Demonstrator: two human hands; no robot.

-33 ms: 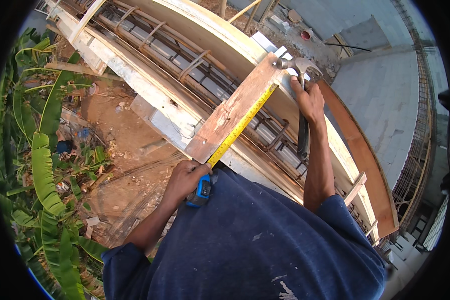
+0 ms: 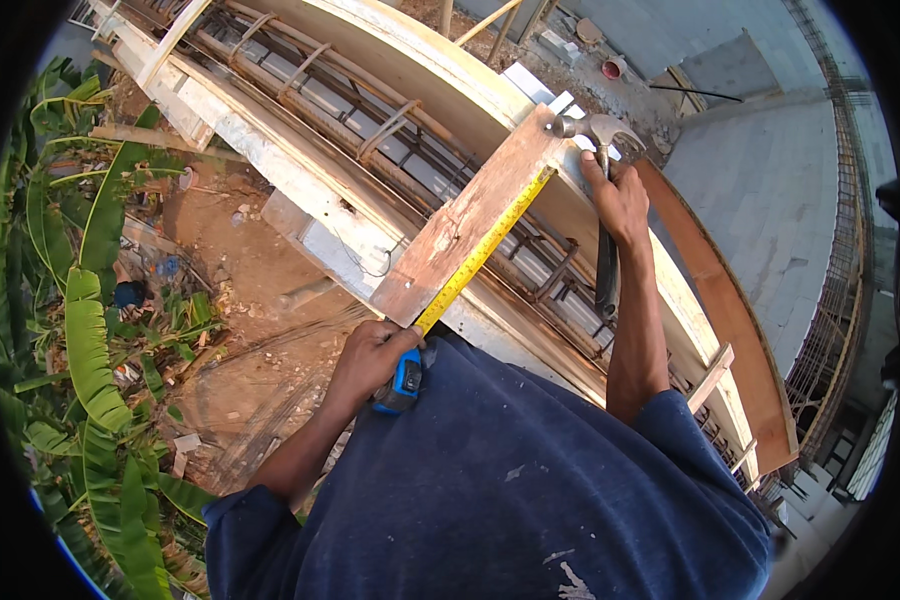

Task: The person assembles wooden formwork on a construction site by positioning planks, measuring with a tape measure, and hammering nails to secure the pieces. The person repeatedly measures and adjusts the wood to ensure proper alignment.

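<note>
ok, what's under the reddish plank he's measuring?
The plank lies across a long formwork trough, over rusty rebar and stirrups running along it. A yellow tape lies along its edge. Whatever sits directly beneath the plank is covered.

Wooden formwork (image 2: 390, 60) (plank (image 2: 465, 225) laid across)

I had the left hand (image 2: 370, 358) curled shut at about seven o'clock, knuckles up, its forearm running back toward seven in a dark blue sleeve. The right hand (image 2: 620, 200) reached out toward one o'clock, fingers wrapped closed, with the bare forearm stretched nearly straight from a short blue sleeve near five o'clock.
</note>
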